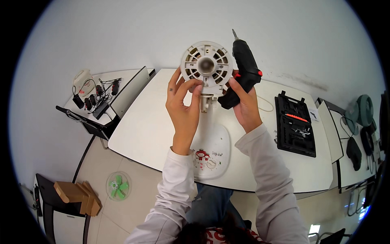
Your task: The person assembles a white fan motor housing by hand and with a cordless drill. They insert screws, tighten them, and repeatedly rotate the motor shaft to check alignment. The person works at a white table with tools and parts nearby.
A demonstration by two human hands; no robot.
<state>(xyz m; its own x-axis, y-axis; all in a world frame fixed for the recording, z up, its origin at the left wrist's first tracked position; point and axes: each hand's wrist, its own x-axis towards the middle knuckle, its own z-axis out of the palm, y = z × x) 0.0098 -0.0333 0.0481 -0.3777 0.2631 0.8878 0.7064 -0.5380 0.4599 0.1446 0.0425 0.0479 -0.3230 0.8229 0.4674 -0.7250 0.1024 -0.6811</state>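
1. The left hand point(185, 95) grasps the round white housing point(207, 65) above the white table point(150, 122); some fingertips hide behind its rim.
2. The right hand point(246, 105) grips a black power screwdriver point(245, 65); whether its hidden fingers touch the housing, I cannot tell.
3. The left wrist covers part of the white base point(216, 142).
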